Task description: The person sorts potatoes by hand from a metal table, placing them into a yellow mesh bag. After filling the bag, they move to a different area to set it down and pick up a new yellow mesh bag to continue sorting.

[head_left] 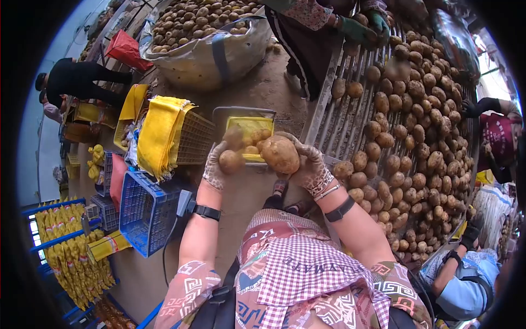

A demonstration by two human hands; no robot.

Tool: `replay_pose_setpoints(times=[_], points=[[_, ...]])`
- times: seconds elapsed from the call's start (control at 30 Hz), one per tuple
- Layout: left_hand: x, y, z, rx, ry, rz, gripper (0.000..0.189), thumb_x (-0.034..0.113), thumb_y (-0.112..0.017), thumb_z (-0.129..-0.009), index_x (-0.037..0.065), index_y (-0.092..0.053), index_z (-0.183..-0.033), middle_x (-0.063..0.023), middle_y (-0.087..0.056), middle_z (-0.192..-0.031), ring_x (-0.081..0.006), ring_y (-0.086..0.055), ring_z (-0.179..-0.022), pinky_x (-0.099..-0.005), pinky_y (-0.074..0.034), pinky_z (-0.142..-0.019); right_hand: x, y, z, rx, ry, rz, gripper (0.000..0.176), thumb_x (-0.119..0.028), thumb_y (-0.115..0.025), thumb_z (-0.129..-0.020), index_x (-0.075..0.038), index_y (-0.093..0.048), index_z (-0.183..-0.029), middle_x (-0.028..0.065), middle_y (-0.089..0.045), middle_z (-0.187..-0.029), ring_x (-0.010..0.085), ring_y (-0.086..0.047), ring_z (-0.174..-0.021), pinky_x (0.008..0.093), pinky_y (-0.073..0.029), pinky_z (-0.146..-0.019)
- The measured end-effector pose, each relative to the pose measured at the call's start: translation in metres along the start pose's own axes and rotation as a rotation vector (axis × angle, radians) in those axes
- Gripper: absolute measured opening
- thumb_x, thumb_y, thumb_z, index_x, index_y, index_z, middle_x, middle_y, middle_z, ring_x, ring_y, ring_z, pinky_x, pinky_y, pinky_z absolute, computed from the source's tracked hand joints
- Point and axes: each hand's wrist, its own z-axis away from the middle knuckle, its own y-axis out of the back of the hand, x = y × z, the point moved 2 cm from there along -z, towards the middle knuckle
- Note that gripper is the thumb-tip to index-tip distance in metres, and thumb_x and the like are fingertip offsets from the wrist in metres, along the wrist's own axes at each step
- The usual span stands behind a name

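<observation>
My left hand (216, 164), in a patterned glove, is closed around a potato (231, 162) at the left of the middle. My right hand (307, 164), in a matching glove, grips a large potato (280, 154) with soil spots on its skin. Between and beyond the hands is a yellow-lined basket (251, 122) with several potatoes inside. A blurred potato (234, 136) shows just above the one in my left hand. To the right, many potatoes (405, 131) lie on a rack of metal rollers (344, 118).
A large sack (219, 60) of potatoes stands beyond. Yellow bags (160, 134) drape a crate, near a blue crate (148, 214). A co-worker's gloved hands (366, 30) reach over the rollers' far end. Other people stand at right, and one (79, 79) bends at far left.
</observation>
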Motion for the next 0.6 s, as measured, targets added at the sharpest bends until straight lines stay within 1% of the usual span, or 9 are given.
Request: replay_pose_setpoints(times=[0.13, 0.2, 0.23, 0.3, 0.37, 0.4, 0.43, 0.53, 0.6], points=[[-0.007, 0.018, -0.026, 0.064, 0.029, -0.192, 0.030, 0.026, -0.064, -0.088, 0.016, -0.061, -0.116, -0.0052, -0.066, -0.102, -0.0185, -0.065, -0.076, -0.0381, -0.058, -0.059, 0.002, -0.001, 0.016, -0.040, -0.005, -0.012, 0.072, -0.033, -0.072, -0.076, -0.016, -0.041, -0.139, 0.0182, -0.047, -0.135, 0.0401, -0.058, -0.107, 0.0423, -0.055, -0.075], [-0.012, 0.023, -0.046, 0.208, 0.125, -0.158, 0.030, 0.026, -0.064, -0.088, 0.016, -0.062, -0.117, -0.0032, -0.066, -0.098, -0.0168, -0.064, -0.079, -0.0373, -0.057, -0.059, 0.000, -0.004, 0.023, 0.046, 0.019, 0.055, 0.075, -0.030, -0.074, -0.073, -0.010, -0.042, -0.137, 0.0178, -0.049, -0.132, 0.0357, -0.050, -0.121, 0.0564, -0.045, -0.097], [-0.009, 0.022, -0.048, 0.223, 0.195, -0.165, 0.038, 0.028, -0.064, -0.089, 0.017, -0.057, -0.124, -0.0053, -0.063, -0.112, -0.0185, -0.063, -0.092, -0.0364, -0.056, -0.067, 0.000, -0.004, 0.026, 0.058, 0.023, 0.057, 0.075, -0.030, -0.074, -0.073, -0.010, -0.042, -0.137, 0.0178, -0.049, -0.132, 0.0357, -0.050, -0.121, 0.0564, -0.045, -0.097], [-0.007, 0.024, -0.048, 0.288, 0.106, -0.302, 0.046, 0.032, -0.064, -0.089, 0.017, -0.051, -0.130, -0.0069, -0.057, -0.122, -0.0212, -0.060, -0.099, -0.0369, -0.055, -0.071, -0.005, -0.005, 0.026, 0.041, 0.092, 0.325, 0.083, -0.036, -0.080, -0.069, -0.008, -0.041, -0.138, 0.0158, -0.049, -0.134, 0.0327, -0.053, -0.118, 0.0422, -0.051, -0.090], [-0.006, 0.018, -0.035, 0.343, -0.085, -0.610, 0.072, 0.044, -0.065, -0.087, 0.017, -0.032, -0.145, -0.0094, -0.040, -0.142, -0.0291, -0.047, -0.122, -0.0429, -0.051, -0.086, -0.009, -0.007, 0.028, 0.069, 0.149, 0.470, 0.088, -0.037, -0.082, -0.067, -0.005, -0.041, -0.138, 0.0146, -0.049, -0.133, 0.0298, -0.050, -0.122, 0.0411, -0.045, -0.097], [-0.010, 0.001, -0.020, 0.344, -0.075, -0.618, 0.072, 0.044, -0.065, -0.087, 0.017, -0.032, -0.145, -0.0094, -0.040, -0.142, -0.0291, -0.047, -0.122, -0.0429, -0.051, -0.086, -0.011, -0.009, 0.029, 0.093, 0.202, 0.610, 0.092, -0.038, -0.084, -0.065, -0.002, -0.040, -0.138, 0.0135, -0.049, -0.133, 0.0269, -0.047, -0.126, 0.0400, -0.040, -0.105], [-0.015, -0.015, -0.007, 0.166, -0.087, -0.635, 0.076, 0.048, -0.065, -0.085, 0.017, -0.030, -0.146, -0.0096, -0.041, -0.142, -0.0291, -0.046, -0.123, -0.0444, -0.051, -0.087, -0.013, -0.011, 0.031, 0.110, 0.204, 0.660, 0.092, -0.036, -0.084, -0.066, -0.001, -0.039, -0.138, 0.0134, -0.049, -0.134, 0.0245, -0.044, -0.129, 0.0375, -0.032, -0.111], [-0.044, -0.051, 0.033, -0.350, -0.207, -0.743, 0.078, 0.052, -0.065, -0.084, 0.017, -0.030, -0.146, -0.0085, -0.044, -0.139, -0.0269, -0.047, -0.125, -0.0443, -0.052, -0.090, -0.014, -0.025, 0.029, 0.171, 0.206, 0.808, 0.091, -0.030, -0.086, -0.065, -0.001, -0.039, -0.137, 0.0143, -0.050, -0.133, 0.0242, -0.045, -0.127, 0.0371, -0.034, -0.110], [-0.057, -0.071, 0.046, -0.244, -0.088, -0.563, 0.077, 0.049, -0.067, -0.083, 0.015, -0.033, -0.144, -0.0107, -0.046, -0.136, -0.0269, -0.050, -0.121, -0.0443, -0.051, -0.090, -0.010, -0.030, 0.029, 0.174, 0.218, 0.930, 0.089, -0.030, -0.084, -0.068, -0.001, -0.038, -0.139, 0.0139, -0.047, -0.136, 0.0235, -0.044, -0.128, 0.0368, -0.033, -0.110]])
